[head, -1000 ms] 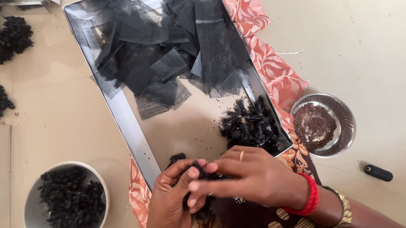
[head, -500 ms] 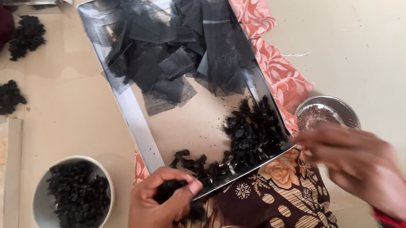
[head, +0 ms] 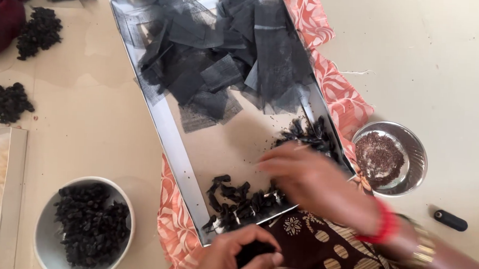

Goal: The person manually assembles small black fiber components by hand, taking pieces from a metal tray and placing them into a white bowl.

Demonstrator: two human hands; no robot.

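Left hand [head: 239, 254]: fingers closed around a dark clump [head: 251, 252]; right hand [head: 315, 181] blurred over the tray [head: 174, 148], finger spread indeterminate; black pieces [head: 242, 202] below it.

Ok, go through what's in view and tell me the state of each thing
Left hand: closed around a small black piece.
Right hand: open, blurred, over the tray.
Tray: holds black mesh squares and dark bits.
White bowl: nearly full of dark bits.
Steel bowl: brown grains inside.
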